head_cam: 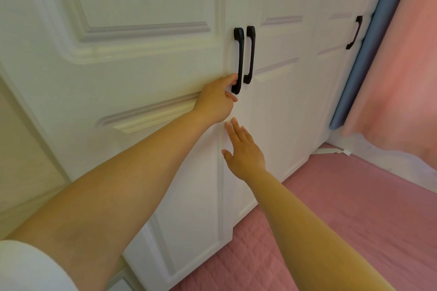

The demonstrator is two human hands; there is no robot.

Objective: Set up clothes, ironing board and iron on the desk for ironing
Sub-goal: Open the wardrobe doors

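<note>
The left hand [216,99] grips the lower end of a black handle [238,60] on a white wardrobe door [142,73], fingers hooked behind it. Just below, the right hand [244,151] is released, fingers straight, near the door seam; whether it touches, I cannot tell. Clothes, ironing board and iron are out of view.

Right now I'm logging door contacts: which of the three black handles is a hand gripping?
The leftmost handle of the centre pair: the left hand hooks its lower end. Its neighbour and the far-right handle are untouched.

Bare forearms, white short sleeve [28,267]
</note>
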